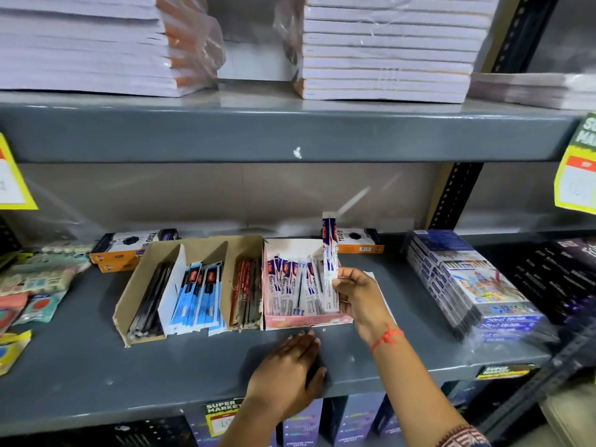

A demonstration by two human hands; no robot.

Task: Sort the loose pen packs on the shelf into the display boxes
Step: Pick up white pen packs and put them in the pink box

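My right hand (359,298) grips a white, blue and red pen pack (331,253) and holds it upright at the right side of the pink display box (306,321), which holds several similar packs. Left of it stands a brown cardboard display box (124,317) with black pens, blue packs (196,295) and red packs (246,291) in separate compartments. My left hand (290,369) rests flat on the grey shelf (80,366) in front of the pink box, fingers together, holding nothing.
Orange and black boxes (129,250) stand behind the display boxes. Wrapped colour pencil packs (467,285) sit to the right, eraser packs (35,275) to the left. Stacks of notebooks (387,50) fill the shelf above. Yellow price tags (13,182) hang at both sides.
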